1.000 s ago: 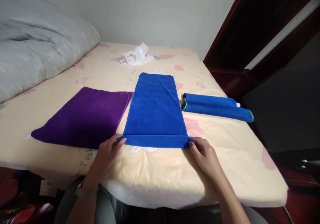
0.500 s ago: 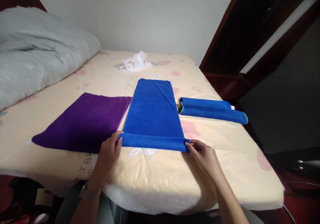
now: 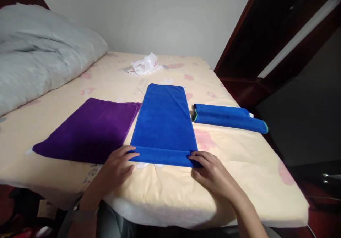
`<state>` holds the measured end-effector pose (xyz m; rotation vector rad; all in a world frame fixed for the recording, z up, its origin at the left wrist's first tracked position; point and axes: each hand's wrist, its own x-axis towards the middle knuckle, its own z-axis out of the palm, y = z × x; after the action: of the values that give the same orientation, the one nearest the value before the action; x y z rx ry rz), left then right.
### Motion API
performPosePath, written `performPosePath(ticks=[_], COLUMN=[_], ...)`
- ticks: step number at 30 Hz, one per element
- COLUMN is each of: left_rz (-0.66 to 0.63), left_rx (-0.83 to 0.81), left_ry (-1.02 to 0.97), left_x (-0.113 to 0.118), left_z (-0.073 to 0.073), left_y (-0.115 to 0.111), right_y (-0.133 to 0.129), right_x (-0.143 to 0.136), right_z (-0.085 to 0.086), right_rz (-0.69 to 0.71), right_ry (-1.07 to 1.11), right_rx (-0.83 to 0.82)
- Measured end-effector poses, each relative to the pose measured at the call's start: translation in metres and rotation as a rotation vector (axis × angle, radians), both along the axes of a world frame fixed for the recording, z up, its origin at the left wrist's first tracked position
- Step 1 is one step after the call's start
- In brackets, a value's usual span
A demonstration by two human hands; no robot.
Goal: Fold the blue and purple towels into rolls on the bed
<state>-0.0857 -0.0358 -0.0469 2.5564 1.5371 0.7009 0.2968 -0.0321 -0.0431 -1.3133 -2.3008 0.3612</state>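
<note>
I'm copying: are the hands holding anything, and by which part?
The left hand only touches the blue towel at one end of its fold; I can't tell if the right hand pinches the other.

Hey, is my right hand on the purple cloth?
No, your right hand rests on the folded edge of the middle blue cloth.

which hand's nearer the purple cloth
Left. The left hand is by the near right corner of the purple cloth; the right hand is farther, at the right edge of the blue cloth.
</note>
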Motion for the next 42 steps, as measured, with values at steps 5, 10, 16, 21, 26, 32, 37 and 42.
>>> performPosePath(ticks=[5, 10, 16, 21, 26, 32, 37, 42], left_rz=[0.068, 0.176, 0.323, 0.331, 0.364, 0.395, 0.341, 0.414], left_rx=[-0.150, -0.244, -0.298, -0.335, -0.314, -0.293, -0.345, -0.228], left_ry=[-0.058, -0.278, -0.387, -0.385, -0.437, -0.439, -0.339, -0.147], left_x=[-0.006, -0.010, 0.004, 0.001, -0.004, -0.009, -0.012, -0.003], left_z=[-0.009, -0.010, 0.001, 0.001, 0.001, 0.001, -0.003, -0.009], left_y=[0.010, 0.025, 0.033, 0.032, 0.033, 0.020, 0.003, 0.002], right_y=[0.007, 0.014, 0.019, 0.018, 0.019, 0.005, 0.000, 0.006], right_x=[0.001, -0.002, -0.003, 0.001, 0.001, 0.010, 0.017, 0.006], right_z=[-0.016, -0.018, -0.021, -0.023, -0.022, 0.003, 0.002, -0.017], right_rz=[-0.106, -0.308, -0.212, -0.124, -0.238, -0.205, -0.187, -0.398], right_ry=[0.022, 0.167, 0.140, 0.197, 0.408, 0.573, 0.523, 0.333], right_rx=[0.006, -0.059, 0.139, 0.033, -0.156, -0.428, -0.535, -0.393])
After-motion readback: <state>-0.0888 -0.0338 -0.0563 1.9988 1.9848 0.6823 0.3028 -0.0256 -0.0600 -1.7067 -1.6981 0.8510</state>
